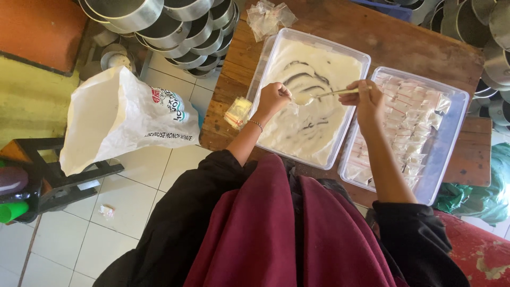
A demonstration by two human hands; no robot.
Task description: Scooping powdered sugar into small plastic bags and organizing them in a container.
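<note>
My right hand (366, 101) pinches the handle of a pale, slim spoon (325, 95), fingers closed round it; the bowl carries white powder and points left. My left hand (273, 98) is curled, fingertips pinched together just beside the spoon's bowl; something small and clear seems caught there, but I cannot tell what. Both hands sit over the clear rectangular plastic tub of white powder (313, 53), its surface streaked with dark scrape marks. Just right of it, touching, a second clear plastic tub (451, 122) holds rows of small filled sachets. A loose stack of empty little clear bags (237, 112) lies on the brown wooden table (372, 26) left of the powder tub. A big white sack (122, 117) stands open on the floor, well apart.
</note>
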